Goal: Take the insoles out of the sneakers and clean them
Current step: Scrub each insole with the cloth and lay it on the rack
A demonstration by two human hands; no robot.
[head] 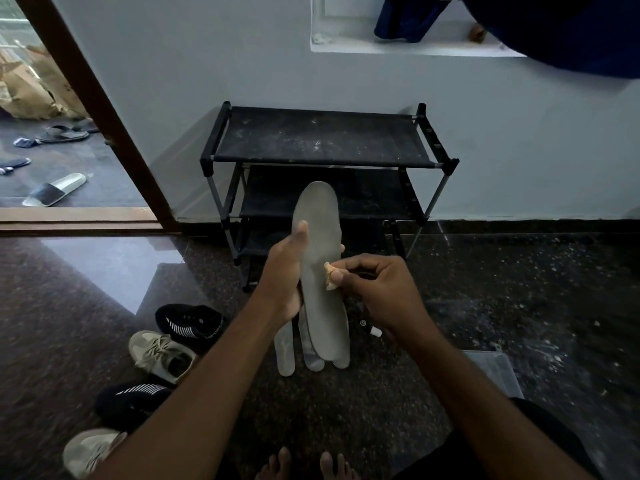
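Observation:
My left hand (287, 271) grips a long grey insole (318, 237) by its left edge and holds it upright in the middle of the view. My right hand (377, 289) pinches a small beige cloth (331, 277) against the insole's right side. Under the held insole, three more grey insoles (285, 355) lie on the floor, partly hidden. To the left on the floor sit two black sneakers (190, 323) with white stripes and two beige sneakers (161, 355).
A black three-shelf shoe rack (322, 140) stands against the pale wall ahead. An open doorway at left shows slippers (55, 190) and cardboard outside. A clear plastic box (495, 372) lies at my right. My bare toes (304, 465) show at the bottom edge.

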